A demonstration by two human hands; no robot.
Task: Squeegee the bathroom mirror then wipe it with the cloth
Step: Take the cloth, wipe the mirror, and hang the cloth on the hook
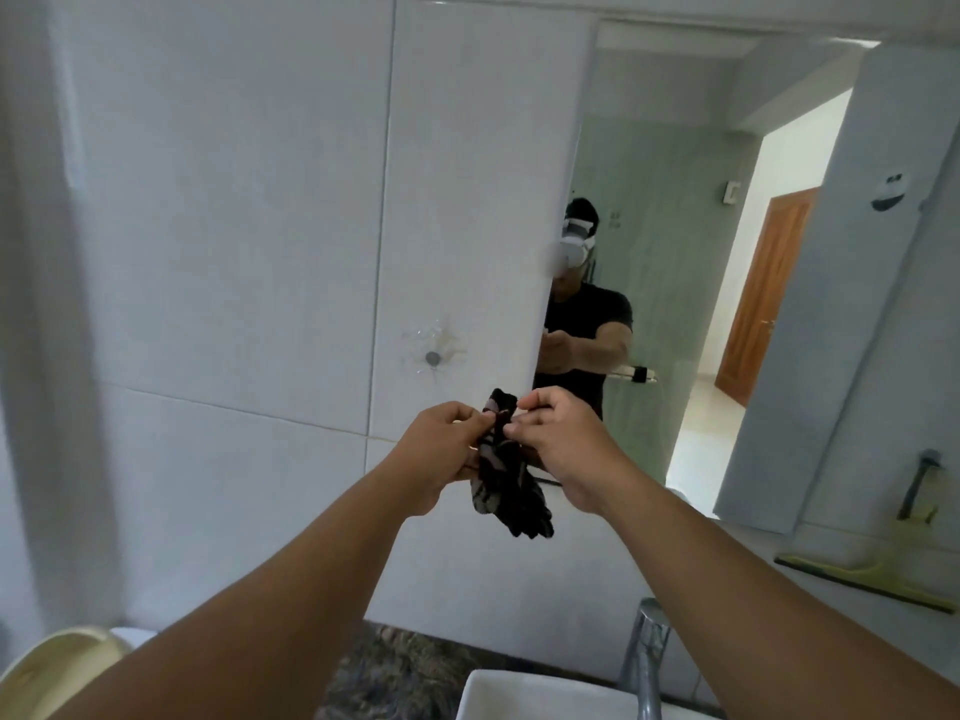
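Both forearms fill the bottom of my view, reaching out over the white basin and chrome tap. My left hand and right hand each pinch the dark patterned cloth between thumb and fingertips, holding it bunched in the air just in front of the mirror's left edge, not touching the glass. Off to the right, the yellow-green squeegee lies on the ledge below the mirror, touched by neither hand. I judge the squeegee pass is finished and the cloth is being readied; wiping the glass is what remains.
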